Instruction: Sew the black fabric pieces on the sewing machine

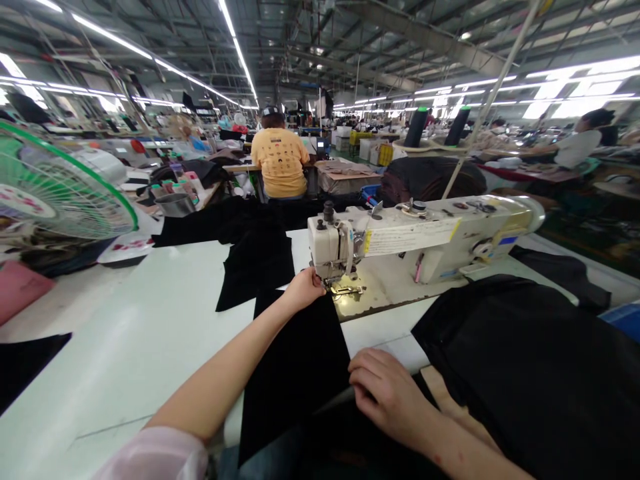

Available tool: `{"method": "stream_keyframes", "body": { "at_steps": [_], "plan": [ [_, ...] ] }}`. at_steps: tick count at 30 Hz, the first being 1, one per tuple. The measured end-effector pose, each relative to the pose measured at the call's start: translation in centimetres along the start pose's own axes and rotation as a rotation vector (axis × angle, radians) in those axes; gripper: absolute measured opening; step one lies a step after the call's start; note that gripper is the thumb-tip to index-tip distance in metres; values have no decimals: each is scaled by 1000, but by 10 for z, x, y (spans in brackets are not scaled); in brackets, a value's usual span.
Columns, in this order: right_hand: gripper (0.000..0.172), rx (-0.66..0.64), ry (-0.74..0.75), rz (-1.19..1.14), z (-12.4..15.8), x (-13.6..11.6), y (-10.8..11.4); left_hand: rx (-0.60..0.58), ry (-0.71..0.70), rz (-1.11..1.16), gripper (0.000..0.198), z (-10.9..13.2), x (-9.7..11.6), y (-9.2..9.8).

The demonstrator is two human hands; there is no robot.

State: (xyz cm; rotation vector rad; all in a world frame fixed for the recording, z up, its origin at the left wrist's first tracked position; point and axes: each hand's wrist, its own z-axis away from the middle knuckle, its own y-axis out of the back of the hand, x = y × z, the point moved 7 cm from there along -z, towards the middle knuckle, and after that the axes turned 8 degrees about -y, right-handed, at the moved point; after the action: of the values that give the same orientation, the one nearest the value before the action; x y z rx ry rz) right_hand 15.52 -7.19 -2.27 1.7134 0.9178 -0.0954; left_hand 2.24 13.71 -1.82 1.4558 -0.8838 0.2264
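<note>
A piece of black fabric hangs from the sewing machine's needle area over the front edge of the white table. My left hand is raised to the needle and presser foot of the white sewing machine, its fingers closed in a pinch; what is between the fingertips is hidden. Lower down, at the right edge of the fabric, my right hand has its fingers curled round the cloth. Another black piece lies behind my left arm.
To the right, a large heap of black fabric covers the table edge. A green-rimmed fan stands at left. Ahead, a person in a yellow shirt sits facing away. Two black thread cones rise behind the machine.
</note>
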Motion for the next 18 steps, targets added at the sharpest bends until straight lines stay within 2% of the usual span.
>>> {"method": "stream_keyframes", "body": {
  "at_steps": [8,11,14,15,16,18],
  "plan": [
    [21,5,26,-20,0,0,-2,-15,-8,-96,11,-7,3,2],
    [21,-30,49,-9,2,0,-2,53,-8,-181,17,5,12,9],
    [23,-53,77,3,5,-1,-1,165,-40,-286,34,46,32,15],
    [24,-60,80,6,5,-1,-1,154,-90,-302,33,65,41,11],
    [24,-73,80,10,5,-1,-1,104,-161,-303,28,85,50,4],
    [23,-104,72,15,4,-1,-1,-113,-403,-271,13,127,68,-21]
  ]
}}
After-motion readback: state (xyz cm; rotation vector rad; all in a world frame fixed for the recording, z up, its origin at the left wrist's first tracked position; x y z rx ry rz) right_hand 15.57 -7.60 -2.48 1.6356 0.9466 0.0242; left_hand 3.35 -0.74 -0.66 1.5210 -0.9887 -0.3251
